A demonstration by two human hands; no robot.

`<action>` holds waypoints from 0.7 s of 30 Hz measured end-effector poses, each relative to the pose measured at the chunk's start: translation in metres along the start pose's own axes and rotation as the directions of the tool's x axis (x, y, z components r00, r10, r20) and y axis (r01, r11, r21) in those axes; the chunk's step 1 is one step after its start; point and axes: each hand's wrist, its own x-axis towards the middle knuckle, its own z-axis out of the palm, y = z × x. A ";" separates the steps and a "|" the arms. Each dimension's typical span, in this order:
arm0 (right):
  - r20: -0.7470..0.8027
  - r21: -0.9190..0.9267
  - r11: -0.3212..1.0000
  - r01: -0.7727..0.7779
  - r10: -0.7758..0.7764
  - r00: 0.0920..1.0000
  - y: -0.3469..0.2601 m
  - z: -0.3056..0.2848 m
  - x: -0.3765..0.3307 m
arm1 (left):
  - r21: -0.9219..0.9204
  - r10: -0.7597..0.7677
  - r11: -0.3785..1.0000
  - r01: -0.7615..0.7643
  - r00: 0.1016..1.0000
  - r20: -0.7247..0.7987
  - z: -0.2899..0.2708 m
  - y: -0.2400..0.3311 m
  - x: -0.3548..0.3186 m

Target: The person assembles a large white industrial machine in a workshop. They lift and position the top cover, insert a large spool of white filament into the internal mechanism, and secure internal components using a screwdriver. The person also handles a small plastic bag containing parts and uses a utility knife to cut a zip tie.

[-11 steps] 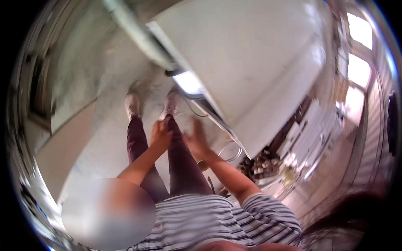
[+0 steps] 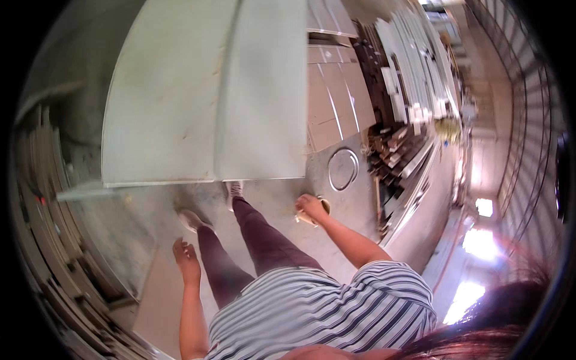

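My left hand (image 2: 185, 252) hangs beside my left thigh, its fingers loosely bent and apart with nothing in them. Out to the right, my right hand (image 2: 309, 207) is held low with relaxed fingers, and no object shows in its grasp. Behind it in the picture is a round, tan, hollow thing (image 2: 325, 206), partly hidden by the hand; whether they touch is hard to see. Just ahead of my feet lies the near edge of a large pale panel (image 2: 162, 102), with a lengthwise line across its surface.
A coiled ring of pale strip (image 2: 344, 170) lies on the concrete floor at right. Beyond it are stacked wooden offcuts (image 2: 399, 147), strapped brown boards (image 2: 339, 102) and long white boards (image 2: 414, 60). More boards (image 2: 54, 240) line the left side. A flat brown sheet (image 2: 157, 300) lies near my left arm.
My hands were close together before my legs; they are now apart, one at each side. My view has turned, so the pale panel now lies straight ahead, and my feet have shifted.
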 end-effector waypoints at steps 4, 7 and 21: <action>-0.093 0.921 0.372 -0.113 0.493 0.865 -0.055 -0.055 0.016 | 0.158 0.236 0.963 -0.219 0.967 -0.099 -0.011 0.065 0.041; -0.323 0.908 0.382 0.171 0.380 0.867 -0.062 -0.079 0.056 | 0.357 0.463 0.844 -0.400 0.879 -0.111 0.003 0.150 0.067; -0.384 0.845 0.486 0.225 0.257 0.887 -0.137 -0.125 0.097 | 0.763 0.144 0.633 0.134 0.947 -0.286 0.058 0.214 0.257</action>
